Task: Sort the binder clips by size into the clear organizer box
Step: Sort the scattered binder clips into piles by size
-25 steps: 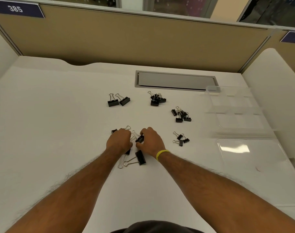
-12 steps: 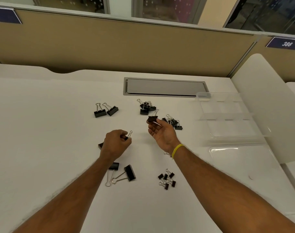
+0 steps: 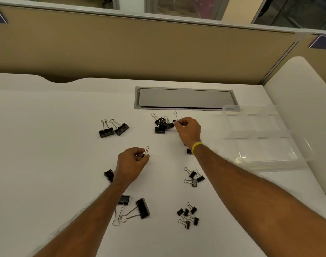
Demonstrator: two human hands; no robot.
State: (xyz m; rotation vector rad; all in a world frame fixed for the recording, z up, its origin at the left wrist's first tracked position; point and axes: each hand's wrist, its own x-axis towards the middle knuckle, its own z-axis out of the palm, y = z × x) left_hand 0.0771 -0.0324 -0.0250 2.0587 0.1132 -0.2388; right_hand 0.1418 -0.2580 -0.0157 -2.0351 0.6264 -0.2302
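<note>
Two hands, each pinching one binder clip — right hand fingers, left hand fingers — wire handles upright.

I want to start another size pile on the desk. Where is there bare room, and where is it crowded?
Free: the wide desk stretch left of the clip pair, and the near strip between the forearms. Crowded: the far pile at the right hand, the small clusters near the organizer box, and the big clips by the left hand.
</note>
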